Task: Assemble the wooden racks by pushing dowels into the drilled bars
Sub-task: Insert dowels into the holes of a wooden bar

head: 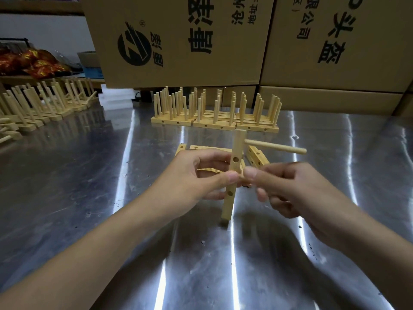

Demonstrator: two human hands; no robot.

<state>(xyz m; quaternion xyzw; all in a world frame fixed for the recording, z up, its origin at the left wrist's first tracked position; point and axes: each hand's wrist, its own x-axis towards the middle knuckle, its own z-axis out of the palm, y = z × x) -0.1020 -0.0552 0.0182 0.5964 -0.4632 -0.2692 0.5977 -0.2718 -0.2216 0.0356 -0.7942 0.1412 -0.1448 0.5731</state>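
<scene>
Left hand (pixel 201 175) grips upright drilled bar (pixel 235 156); right hand (pixel 290 189) pinches dowel (pixel 245 183) against it.

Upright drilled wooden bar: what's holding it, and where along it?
The left hand pinches the pale drilled wooden bar at its middle. Whether the right hand holds anything is too blurred to tell.

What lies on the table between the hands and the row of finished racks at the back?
Loose drilled bars lie flat on the steel table there; the head view shows them.
</scene>
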